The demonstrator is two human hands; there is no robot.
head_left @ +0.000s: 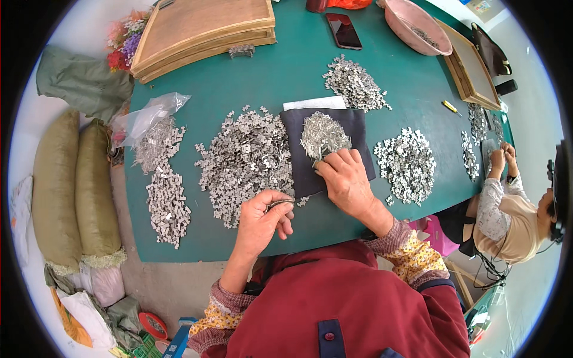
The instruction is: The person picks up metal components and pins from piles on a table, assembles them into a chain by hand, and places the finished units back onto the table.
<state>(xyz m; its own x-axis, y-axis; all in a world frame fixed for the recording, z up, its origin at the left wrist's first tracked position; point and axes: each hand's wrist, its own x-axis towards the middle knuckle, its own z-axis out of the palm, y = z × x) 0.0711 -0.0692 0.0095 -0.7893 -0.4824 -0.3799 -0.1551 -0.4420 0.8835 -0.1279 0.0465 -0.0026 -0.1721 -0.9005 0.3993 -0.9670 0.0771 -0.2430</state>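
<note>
A thin, grey metal piece (279, 204) sits pinched between the thumb and fingers of the left hand (261, 221), its long axis lying roughly left to right, just above the counter (298, 71) near its front edge. The right hand (346, 179) rests, fingers curled together, on a dark cloth square (358, 134), its fingertips touching a heap of slim shiny pins (322, 136). Left of the cloth spreads a large pile of small, jagged silvery parts (248, 161) on the green surface.
</note>
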